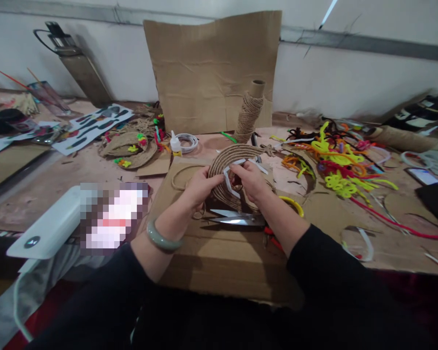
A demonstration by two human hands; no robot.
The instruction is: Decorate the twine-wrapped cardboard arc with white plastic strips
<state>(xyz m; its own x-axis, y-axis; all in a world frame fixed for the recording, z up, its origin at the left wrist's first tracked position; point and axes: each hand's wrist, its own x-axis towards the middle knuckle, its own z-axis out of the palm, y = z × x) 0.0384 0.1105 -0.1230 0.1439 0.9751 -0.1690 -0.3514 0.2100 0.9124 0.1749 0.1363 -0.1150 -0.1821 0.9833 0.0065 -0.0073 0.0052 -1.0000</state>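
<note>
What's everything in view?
Coiled rope piece: one, tan, centre
Bent strip: one, white, coil's opening
Scissors: one pair, silver-bladed, below coil
Twine spool: one, tan, behind coil
Squeeze bottle: one, white, left of spool
Cord loop: one, white, beside bottle
Cardboard sheet: one, brown, upright behind
Base cardboard: layers unclear, brown, underneath
Fuzzy stems: many, multicoloured, right
Roll: one, tan, far right
Phone: one, pixelated pink, front left
Gadget: one, white, beside phone
Tall bottle: one, brownish, back left
Patterned paper: some, white, left
Decorated pieces: several, tan, left
Flask: one, black, back right
Scraps: uncountable, mixed, tabletop
Bangle: one, greenish, left wrist
Left grip: one, black-sleeved, on coil
Right grip: one, black-sleeved, at strip
</note>
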